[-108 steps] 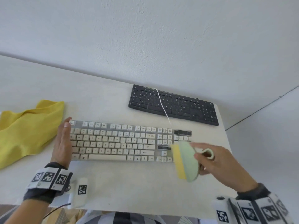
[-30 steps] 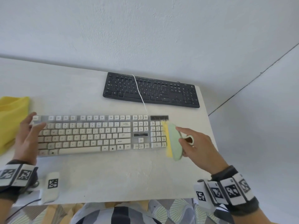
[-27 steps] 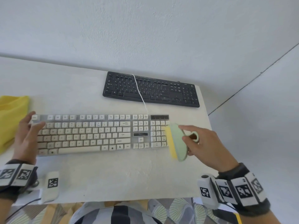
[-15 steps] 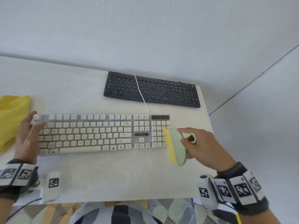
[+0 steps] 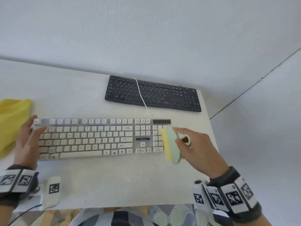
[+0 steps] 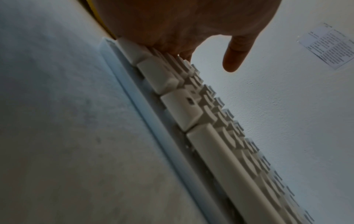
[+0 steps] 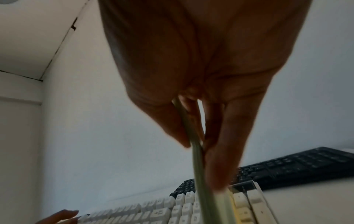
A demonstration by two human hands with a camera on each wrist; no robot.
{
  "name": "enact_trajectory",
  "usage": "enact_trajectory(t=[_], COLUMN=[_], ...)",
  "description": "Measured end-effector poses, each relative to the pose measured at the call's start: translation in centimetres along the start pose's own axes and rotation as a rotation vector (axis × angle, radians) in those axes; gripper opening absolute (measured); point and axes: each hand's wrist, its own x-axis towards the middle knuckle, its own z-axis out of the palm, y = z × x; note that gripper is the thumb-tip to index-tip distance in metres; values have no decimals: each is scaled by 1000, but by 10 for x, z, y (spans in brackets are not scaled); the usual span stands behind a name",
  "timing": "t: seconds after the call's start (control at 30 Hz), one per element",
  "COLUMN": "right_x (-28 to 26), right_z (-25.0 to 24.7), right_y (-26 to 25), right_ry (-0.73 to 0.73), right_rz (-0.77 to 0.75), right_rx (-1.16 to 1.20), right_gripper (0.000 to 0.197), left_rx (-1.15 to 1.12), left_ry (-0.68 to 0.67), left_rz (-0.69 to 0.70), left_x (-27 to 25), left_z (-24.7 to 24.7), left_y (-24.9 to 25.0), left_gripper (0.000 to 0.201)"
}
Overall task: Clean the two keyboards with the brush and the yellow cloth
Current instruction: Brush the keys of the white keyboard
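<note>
The white keyboard lies across the middle of the table, and the black keyboard sits behind it near the wall. My right hand grips the pale green brush by its looped handle. Its yellow bristles are on the number pad at the white keyboard's right end. In the right wrist view the brush runs down from my fingers onto the keys. My left hand rests flat on the white keyboard's left end with fingers straight, as the left wrist view also shows. The yellow cloth lies at the far left.
A thin white cable crosses the black keyboard towards the white one. A small white device with a black marker sits at the table's front left. The table's right edge runs close to my right hand. A wall stands behind.
The brush has gone back and forth in short strokes over the number pad and now sits slightly further left and up. My left hand has stayed on the keyboard's left end.
</note>
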Motion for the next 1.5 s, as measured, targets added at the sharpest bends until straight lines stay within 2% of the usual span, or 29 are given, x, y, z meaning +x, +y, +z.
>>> enact_trajectory(t=[0.07,0.1,0.17,0.3,0.33,0.37,0.47,0.5,0.53,0.6,0.7,0.73,0.77,0.87,0.9,0.97,1.03,1.1,1.13,1.17,1.27,1.33,1.37,1.5], right_x=[7,10,9,4,5,6,13,13,12,5,-2,-1,0,5,5,1,-6,-7,-8,-8,-2,2,3,-6], right_z=[7,14,28,14,6,-1,-2,6,15,31,16,6,-2,-7,-1,11,10,-5,-12,-18,-22,-14,-9,1], right_y=[-2,-2,0,2,0,-2,-7,-7,-7,-1,3,3,2,5,8,17,25,24,22,20,27,39,44,60], right_ry=[239,293,230,-119,-164,-154,149,205,197,73,-105,-124,-88,239,283,188,4,-158,-180,-150,165,277,260,38], right_rz=[-94,-121,-108,77,95,90,-43,-75,-91,-70,11,27,28,-65,-73,-3,102,127,120,110,64,79,101,218], right_rx=[5,13,38,84,99,122,65,45,30,8,28,55,81,18,2,42,75,21,49,114,213,234,263,385], right_gripper=[39,40,41,38,37,36,38,39,40,42,40,39,39,39,39,41,40,37,36,36,38,38,39,39], left_rx=[4,9,19,11,9,7,17,22,25,16,12,13,11,16,16,28,38,31,24,16,5,5,-3,12], left_ry=[-1,-4,-8,-27,-28,-34,-30,-31,-37,-49,-48,-47,-48,-46,-43,-42,-55,-52,-55,-61,-53,-52,-57,-55], left_rz=[-9,-11,-7,-17,-14,-10,-28,-36,-37,-43,-57,-53,-50,-43,-36,-34,-37,-36,-43,-45,-42,-49,-46,-50], left_x=[0,-1,-2,-6,-6,-7,-6,-6,-6,-6,-6,-6,-5,-4,-3,-1,0,-1,-2,-2,-2,-1,-1,4], left_z=[-1,-2,-2,-1,-1,-1,-2,-3,-4,-4,-4,-5,-5,-5,-6,-8,-9,-8,-8,-6,-4,-5,-5,-8], left_y=[0,1,1,6,6,8,9,9,9,9,10,9,9,7,6,3,3,4,6,7,7,5,4,-1], left_gripper=[41,43,49,56,57,54,43,42,42,42,41,42,42,42,42,44,44,42,41,39,38,39,39,43])
